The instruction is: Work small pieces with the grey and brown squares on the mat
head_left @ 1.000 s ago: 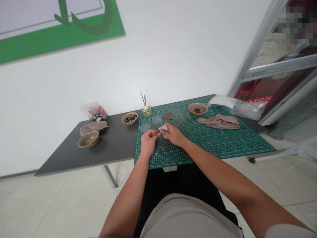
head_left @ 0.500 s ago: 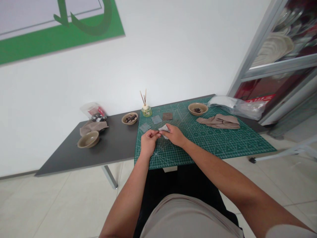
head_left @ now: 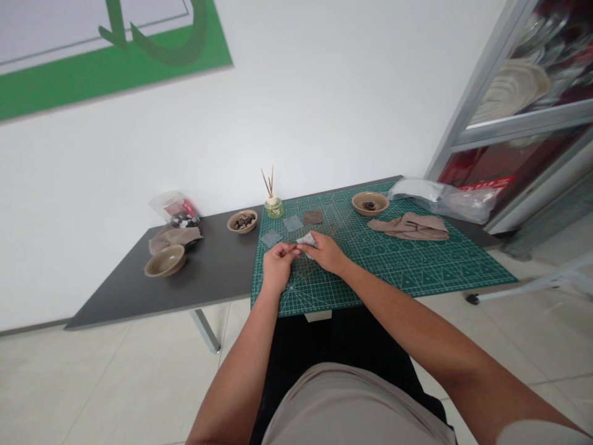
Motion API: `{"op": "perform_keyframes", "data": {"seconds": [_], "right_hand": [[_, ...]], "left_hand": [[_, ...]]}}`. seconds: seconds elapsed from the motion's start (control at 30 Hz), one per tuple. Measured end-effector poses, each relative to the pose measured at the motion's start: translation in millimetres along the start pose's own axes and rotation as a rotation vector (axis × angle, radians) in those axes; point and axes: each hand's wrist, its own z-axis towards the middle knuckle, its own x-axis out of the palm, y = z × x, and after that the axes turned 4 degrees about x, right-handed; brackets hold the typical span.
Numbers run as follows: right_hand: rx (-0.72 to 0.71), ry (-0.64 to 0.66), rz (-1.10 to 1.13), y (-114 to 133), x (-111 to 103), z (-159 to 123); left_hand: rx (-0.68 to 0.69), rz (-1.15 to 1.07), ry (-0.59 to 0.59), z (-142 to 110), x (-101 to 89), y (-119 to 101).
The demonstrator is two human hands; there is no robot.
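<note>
My right hand (head_left: 325, 252) is closed around a small light-grey cloth (head_left: 306, 240), partly hidden by its fingers. My left hand (head_left: 278, 266) is pinched shut, its fingertips meeting the right thumb at the cloth's left edge. What the left fingers pinch is too small to make out. Both hands are over the green cutting mat (head_left: 356, 284). Just beyond them lie a blue-grey square (head_left: 271, 238), a second blue-grey square (head_left: 293, 223) and a brown square (head_left: 313, 217), all flat on the mat.
A bowl of dark pieces (head_left: 242, 221) and a reed diffuser (head_left: 273, 206) stand at the back. Another bowl (head_left: 370, 203), a brown cloth (head_left: 412, 227) and a plastic bag (head_left: 463, 201) are on the right. At left are a bowl (head_left: 165, 261), a crumpled cloth (head_left: 176, 237) and a tipped clear container (head_left: 169, 205).
</note>
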Motion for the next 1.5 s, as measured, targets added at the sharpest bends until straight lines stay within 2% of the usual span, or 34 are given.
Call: {"op": "perform_keyframes", "data": {"seconds": [0.2, 0.33, 0.5, 0.7, 0.83, 1.03, 1.3, 1.5], "right_hand": [[-0.005, -0.002, 0.024, 0, -1, -1], [0.022, -0.096, 0.058, 1, -1, -1], [0.044, -0.19, 0.082, 1, -2, 0], [0.011, -0.191, 0.074, 0, -2, 0], [-0.085, -0.198, 0.043, 2, -3, -1], [-0.236, -0.102, 0.012, 2, -1, -3], [-0.213, -0.109, -0.066, 0, -1, -4], [-0.189, -0.13, -0.08, 1, -2, -4]], "left_hand": [[0.009, 0.021, 0.016, 1, -0.8, 4], [0.015, -0.019, 0.0, 2, -2.0, 5], [0.09, 0.086, 0.033, 4, -3.7, 6], [0.011, -0.04, 0.022, 4, -1.1, 8], [0.008, -0.083, 0.024, 4, 0.6, 7], [-0.014, -0.038, 0.018, 2, 1.4, -1], [-0.004, 0.058, 0.027, 1, 1.0, -3], [0.012, 0.044, 0.034, 2, 0.6, 0]]}}
